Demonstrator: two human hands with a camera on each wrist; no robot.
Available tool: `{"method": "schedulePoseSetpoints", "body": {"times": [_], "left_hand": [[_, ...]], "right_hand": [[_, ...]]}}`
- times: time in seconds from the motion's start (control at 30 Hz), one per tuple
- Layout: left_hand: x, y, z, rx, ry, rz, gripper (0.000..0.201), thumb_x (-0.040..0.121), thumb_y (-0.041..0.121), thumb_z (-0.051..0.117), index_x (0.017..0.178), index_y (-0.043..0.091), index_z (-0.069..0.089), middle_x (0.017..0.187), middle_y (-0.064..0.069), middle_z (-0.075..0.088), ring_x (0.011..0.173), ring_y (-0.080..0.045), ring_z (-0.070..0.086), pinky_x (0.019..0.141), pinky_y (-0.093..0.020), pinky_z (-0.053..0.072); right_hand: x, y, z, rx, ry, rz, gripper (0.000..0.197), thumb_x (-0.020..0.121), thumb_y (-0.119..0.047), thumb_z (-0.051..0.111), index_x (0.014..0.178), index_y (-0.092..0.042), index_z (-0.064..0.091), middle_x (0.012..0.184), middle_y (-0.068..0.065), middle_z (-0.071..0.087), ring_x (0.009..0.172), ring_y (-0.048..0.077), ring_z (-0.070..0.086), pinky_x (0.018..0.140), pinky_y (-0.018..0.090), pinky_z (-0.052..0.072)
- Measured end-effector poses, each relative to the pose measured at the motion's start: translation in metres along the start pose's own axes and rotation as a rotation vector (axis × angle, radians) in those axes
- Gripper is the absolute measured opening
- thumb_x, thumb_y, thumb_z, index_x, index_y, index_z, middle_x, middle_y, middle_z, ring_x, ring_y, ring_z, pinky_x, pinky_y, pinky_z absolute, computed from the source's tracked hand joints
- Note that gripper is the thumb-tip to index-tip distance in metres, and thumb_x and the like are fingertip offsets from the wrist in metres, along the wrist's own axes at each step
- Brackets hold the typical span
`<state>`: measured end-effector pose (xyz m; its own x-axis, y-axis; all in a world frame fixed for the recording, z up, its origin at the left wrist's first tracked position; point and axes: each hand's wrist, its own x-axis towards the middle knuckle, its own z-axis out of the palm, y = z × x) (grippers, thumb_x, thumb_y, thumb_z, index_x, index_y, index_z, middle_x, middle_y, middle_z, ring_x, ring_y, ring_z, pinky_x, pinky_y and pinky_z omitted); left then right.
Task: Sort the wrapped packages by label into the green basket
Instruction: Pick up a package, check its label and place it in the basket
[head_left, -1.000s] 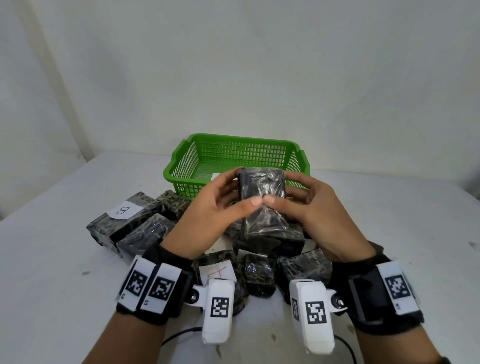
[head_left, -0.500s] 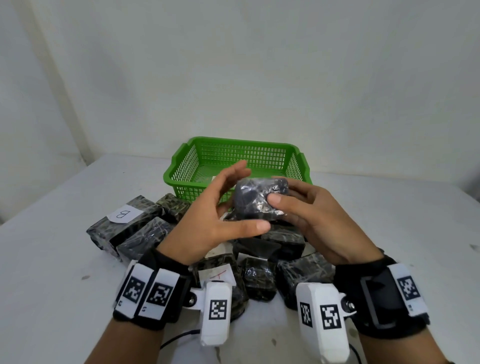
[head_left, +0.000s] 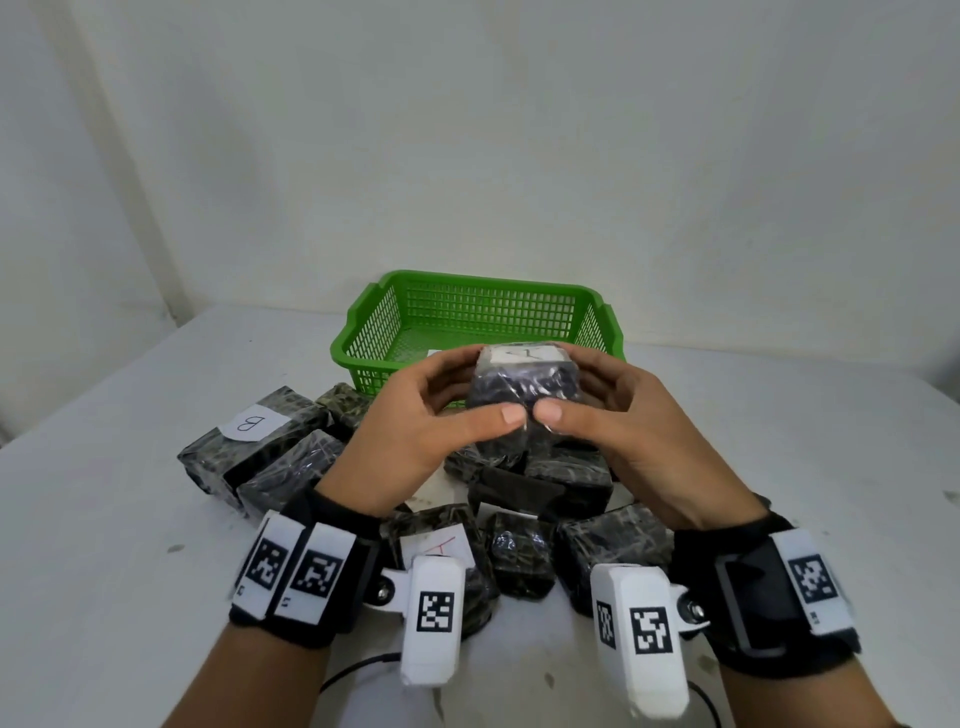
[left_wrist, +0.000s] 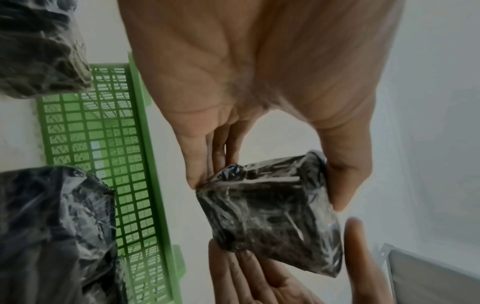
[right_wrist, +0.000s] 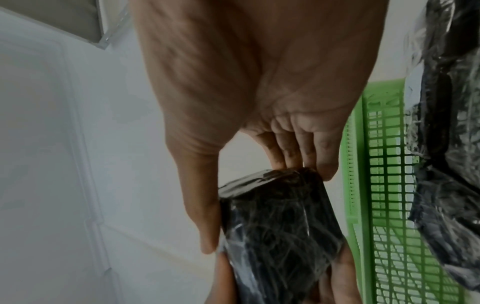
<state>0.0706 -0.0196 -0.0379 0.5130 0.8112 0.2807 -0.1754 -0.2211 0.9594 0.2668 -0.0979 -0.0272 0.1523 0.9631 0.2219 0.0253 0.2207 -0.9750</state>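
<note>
Two hands hold one package (head_left: 524, 395) in the air: my left hand (head_left: 415, 441) and right hand (head_left: 634, 441) each pinch it, thumbs meeting on its near face and fingers curled round behind. In the left wrist view my left thumb presses one edge and the fingers the opposite corner. The package sits just in front of the basket (head_left: 363, 332), above the pile. Its white label (head_left: 524, 356) faces up; its long axis I cannot tell. Below, on the white table (head_left: 104, 519), I count about nine more packages, though my hands hide part of the pile. One at far left carries a label marked B (head_left: 253, 427) and lies with its length running away to the right; one near my left wrist bears a red-marked label (head_left: 436, 545). One basket stands behind, with a scrap of white inside. A plain white wall (head_left: 467, 130) closes the room.
</note>
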Motion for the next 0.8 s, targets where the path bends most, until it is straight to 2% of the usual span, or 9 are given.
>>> {"method": "schedulePoseSetpoints", "body": {"times": [0.13, 0.23, 0.3, 0.4, 0.5, 0.6, 0.67, 0.77, 0.8], "left_hand": [[-0.0011, 0.0012, -0.0047, -0.054, -0.068, -0.051, 0.085, 0.06, 0.03, 0.084, 0.138, 0.013, 0.055, 0.131, -0.001, 0.068, 0.123, -0.017, 0.064, 0.103, -0.034, 0.052], [-0.0001, 0.0004, -0.0026, -0.029, -0.041, -0.034, 0.088, 0.058, 0.03, 0.085, 0.138, 0.012, 0.055, 0.131, -0.001, 0.068, 0.123, -0.018, 0.064, 0.1, -0.03, 0.054], [0.0003, -0.0003, -0.0023, -0.047, -0.041, -0.037, 0.089, 0.058, 0.028, 0.085, 0.139, 0.011, 0.053, 0.132, -0.002, 0.067, 0.125, -0.019, 0.063, 0.102, -0.033, 0.052], [-0.0007, 0.0003, -0.0041, -0.037, -0.075, -0.05, 0.093, 0.059, 0.027, 0.085, 0.143, 0.011, 0.049, 0.135, -0.002, 0.066, 0.127, -0.019, 0.061, 0.106, -0.038, 0.049], [0.0001, 0.0015, -0.007, -0.005, -0.059, -0.036, 0.092, 0.055, 0.027, 0.087, 0.139, 0.013, 0.054, 0.131, -0.001, 0.068, 0.124, -0.018, 0.063, 0.107, -0.041, 0.049], [-0.001, 0.0021, -0.0075, -0.011, -0.081, -0.05, 0.096, 0.053, 0.027, 0.09, 0.14, 0.014, 0.053, 0.133, 0.0, 0.067, 0.126, -0.017, 0.062, 0.106, -0.038, 0.05], [-0.0019, 0.003, -0.0059, -0.017, -0.109, -0.063, 0.098, 0.052, 0.029, 0.092, 0.141, 0.016, 0.052, 0.134, 0.002, 0.066, 0.127, -0.016, 0.061, 0.105, -0.035, 0.05], [-0.0018, 0.0042, -0.0054, 0.007, -0.073, -0.048, 0.089, 0.054, 0.028, 0.088, 0.136, 0.017, 0.056, 0.129, 0.003, 0.069, 0.122, -0.015, 0.064, 0.104, -0.039, 0.051], [-0.0019, 0.0047, -0.0061, 0.006, -0.057, -0.042, 0.089, 0.053, 0.027, 0.088, 0.135, 0.017, 0.056, 0.129, 0.002, 0.069, 0.122, -0.016, 0.065, 0.104, -0.04, 0.052]], "right_hand": [[-0.0002, 0.0007, -0.0004, -0.066, 0.019, -0.022, 0.076, 0.052, -0.035, 0.092, 0.123, -0.026, 0.068, 0.126, -0.003, 0.075, 0.122, 0.014, 0.069, 0.115, 0.042, 0.048], [0.0, 0.0012, 0.0001, -0.016, 0.001, -0.004, 0.081, 0.054, -0.033, 0.092, 0.13, -0.02, 0.065, 0.13, 0.0, 0.073, 0.126, 0.017, 0.067, 0.116, 0.045, 0.046], [-0.0002, 0.0019, 0.0032, 0.006, -0.034, 0.023, 0.083, 0.059, -0.033, 0.091, 0.135, -0.016, 0.063, 0.133, 0.002, 0.072, 0.128, 0.018, 0.065, 0.117, 0.048, 0.045], [-0.0008, 0.0038, 0.0058, 0.02, -0.047, 0.037, 0.079, 0.062, -0.033, 0.09, 0.135, -0.015, 0.064, 0.132, 0.002, 0.072, 0.129, 0.019, 0.065, 0.118, 0.05, 0.043], [-0.0008, 0.004, 0.0049, 0.026, -0.078, 0.045, 0.08, 0.061, -0.031, 0.089, 0.135, -0.015, 0.063, 0.135, 0.003, 0.071, 0.131, 0.02, 0.063, 0.12, 0.05, 0.041], [0.0003, 0.0042, 0.0027, 0.037, -0.078, 0.045, 0.084, 0.06, -0.029, 0.091, 0.137, -0.013, 0.061, 0.136, 0.005, 0.07, 0.132, 0.023, 0.063, 0.12, 0.051, 0.04], [0.0008, 0.0043, 0.0014, 0.01, -0.056, 0.027, 0.088, 0.057, -0.033, 0.095, 0.136, -0.013, 0.062, 0.135, 0.004, 0.071, 0.13, 0.023, 0.064, 0.119, 0.051, 0.042], [0.0015, 0.0056, -0.0002, -0.001, -0.061, 0.036, 0.101, 0.05, -0.048, 0.101, 0.138, -0.015, 0.062, 0.137, 0.004, 0.07, 0.132, 0.023, 0.063, 0.119, 0.051, 0.04], [0.0015, 0.0051, 0.0, 0.001, -0.07, 0.047, 0.102, 0.052, -0.047, 0.1, 0.14, -0.015, 0.06, 0.138, 0.004, 0.069, 0.133, 0.023, 0.062, 0.119, 0.051, 0.04]]}}
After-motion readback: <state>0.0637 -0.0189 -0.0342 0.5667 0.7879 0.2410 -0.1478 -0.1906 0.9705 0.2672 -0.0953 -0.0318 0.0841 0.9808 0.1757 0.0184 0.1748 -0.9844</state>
